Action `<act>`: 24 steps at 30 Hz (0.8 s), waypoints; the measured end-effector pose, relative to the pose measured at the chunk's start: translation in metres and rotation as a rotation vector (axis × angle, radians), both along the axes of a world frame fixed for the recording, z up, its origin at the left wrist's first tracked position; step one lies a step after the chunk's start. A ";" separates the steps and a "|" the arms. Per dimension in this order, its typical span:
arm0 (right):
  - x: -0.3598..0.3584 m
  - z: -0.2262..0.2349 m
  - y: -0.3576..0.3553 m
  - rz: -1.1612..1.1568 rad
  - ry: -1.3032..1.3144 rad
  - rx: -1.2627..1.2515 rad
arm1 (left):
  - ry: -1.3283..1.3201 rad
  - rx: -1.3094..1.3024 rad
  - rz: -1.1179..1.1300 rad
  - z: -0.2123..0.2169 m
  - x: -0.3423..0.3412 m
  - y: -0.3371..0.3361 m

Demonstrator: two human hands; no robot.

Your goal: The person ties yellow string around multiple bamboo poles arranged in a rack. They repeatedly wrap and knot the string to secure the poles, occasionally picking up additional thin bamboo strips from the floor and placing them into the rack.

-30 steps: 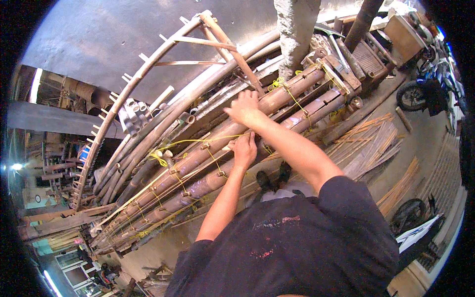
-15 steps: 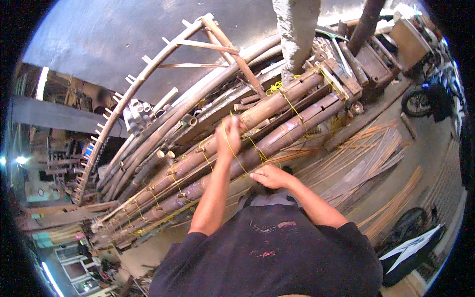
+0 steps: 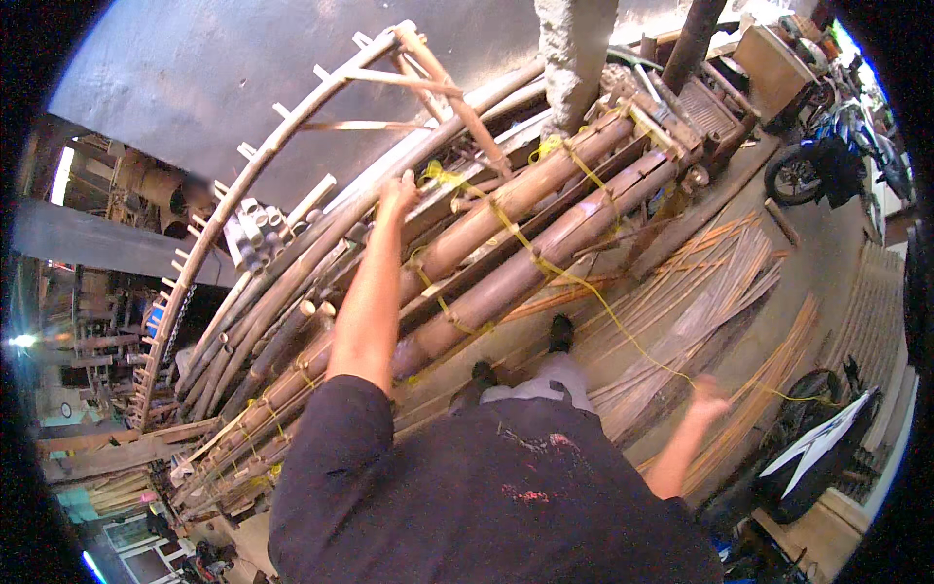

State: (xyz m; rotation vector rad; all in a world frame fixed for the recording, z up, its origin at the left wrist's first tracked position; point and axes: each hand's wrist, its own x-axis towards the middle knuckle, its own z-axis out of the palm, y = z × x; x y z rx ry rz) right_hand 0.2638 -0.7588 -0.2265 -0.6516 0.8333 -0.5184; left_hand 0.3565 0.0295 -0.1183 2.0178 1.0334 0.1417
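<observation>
Two long brown bamboo poles [image 3: 467, 234] lie side by side on a slant, lashed with yellow cord [image 3: 623, 333] at several places. My left hand [image 3: 397, 198] is raised beyond the far pole, its fingers closed at a bunched length of the cord. From there the cord crosses both poles and runs down right to my right hand [image 3: 709, 399], slightly blurred. That hand is closed on the cord, arm stretched far to the right, and a loose tail trails past it.
A curved wooden frame with pegs [image 3: 282, 131] leans against the grey wall. A rough post [image 3: 574, 68] rises behind the poles. Thin strips [image 3: 681, 316] cover the floor at right, near a motorcycle [image 3: 793, 177]. Pipes [image 3: 255, 229] are stacked at left.
My hands have moved widely apart: the left up and to the left, the right far out to the right and lower. The cord between them is now drawn out long across the poles.
</observation>
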 end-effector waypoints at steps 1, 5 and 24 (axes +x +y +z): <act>-0.027 -0.023 0.037 0.190 0.095 0.339 | 0.098 0.334 -0.189 0.036 -0.008 -0.015; -0.086 0.040 0.331 1.278 0.183 0.775 | 0.059 0.406 -0.298 0.108 -0.125 -0.086; 0.028 0.224 0.609 2.158 -0.773 -0.974 | 0.013 0.362 -0.196 0.028 -0.212 -0.143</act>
